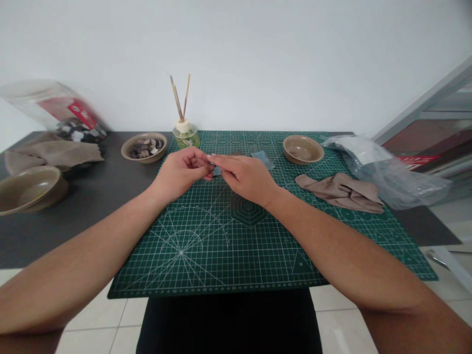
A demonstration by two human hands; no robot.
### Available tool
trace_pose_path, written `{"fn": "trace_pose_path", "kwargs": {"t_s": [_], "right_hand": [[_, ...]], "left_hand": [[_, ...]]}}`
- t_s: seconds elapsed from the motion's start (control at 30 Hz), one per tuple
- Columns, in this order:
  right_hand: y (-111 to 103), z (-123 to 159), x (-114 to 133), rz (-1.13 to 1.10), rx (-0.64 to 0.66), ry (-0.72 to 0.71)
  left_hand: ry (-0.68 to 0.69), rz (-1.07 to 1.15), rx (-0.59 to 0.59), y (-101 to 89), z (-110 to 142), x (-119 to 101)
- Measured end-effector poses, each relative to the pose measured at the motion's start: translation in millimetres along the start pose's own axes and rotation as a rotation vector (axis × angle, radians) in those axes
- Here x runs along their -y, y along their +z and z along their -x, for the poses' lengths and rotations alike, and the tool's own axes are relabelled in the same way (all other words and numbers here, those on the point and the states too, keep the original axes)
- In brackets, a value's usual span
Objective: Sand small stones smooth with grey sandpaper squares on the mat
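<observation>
Over the green cutting mat (206, 265), my left hand (183, 169) and my right hand (246, 176) meet at the fingertips. My left fingers are curled in a pinch, around something small that is mostly hidden. The fingers of my right hand are pressed together and rest against the same spot, where a dark sliver shows. Just beneath the fingertips is a small blue-grey piece (217, 171), partly covered. Behind my right hand lies a similar blue-grey piece (263, 159), flat on the mat, with a brown patch (236, 153) beside it.
A bowl of dark pebbles (144, 147) and a reed diffuser (185, 133) stand behind my left hand. Further left are another bowl (33, 189), a brown cloth (55, 155) and a bag of stones (79, 123). On the right sit a bowl (303, 149), a crumpled cloth (342, 192) and a plastic bag (391, 172).
</observation>
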State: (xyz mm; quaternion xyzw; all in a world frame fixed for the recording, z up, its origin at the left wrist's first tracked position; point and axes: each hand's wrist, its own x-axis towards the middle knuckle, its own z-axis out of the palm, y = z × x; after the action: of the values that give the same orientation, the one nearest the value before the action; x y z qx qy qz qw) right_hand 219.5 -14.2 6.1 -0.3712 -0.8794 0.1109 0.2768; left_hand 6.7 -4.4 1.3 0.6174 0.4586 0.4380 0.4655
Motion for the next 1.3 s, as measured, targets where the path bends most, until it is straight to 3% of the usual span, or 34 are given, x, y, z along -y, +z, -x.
{"fn": "trace_pose_path", "kwargs": {"t_s": [0.3,0.63,0.93,1.3], "right_hand": [[-1.5,-0.8,4.8,0.121,0.01,-0.053],[1.3,-2.1,4.6,0.13,0.019,-0.044],[-0.2,-2.9,4.2,0.148,0.035,-0.129],[-7.4,-1.1,6.6,0.208,0.015,-0.01]], "left_hand": [[0.071,0.037,-0.063,3.5,3.0,-1.4],[0.052,0.04,-0.031,2.6,4.4,-1.7],[0.038,0.08,-0.028,5.4,5.8,-3.9],[0.157,0.144,-0.08,6.6,7.6,-6.5]]}}
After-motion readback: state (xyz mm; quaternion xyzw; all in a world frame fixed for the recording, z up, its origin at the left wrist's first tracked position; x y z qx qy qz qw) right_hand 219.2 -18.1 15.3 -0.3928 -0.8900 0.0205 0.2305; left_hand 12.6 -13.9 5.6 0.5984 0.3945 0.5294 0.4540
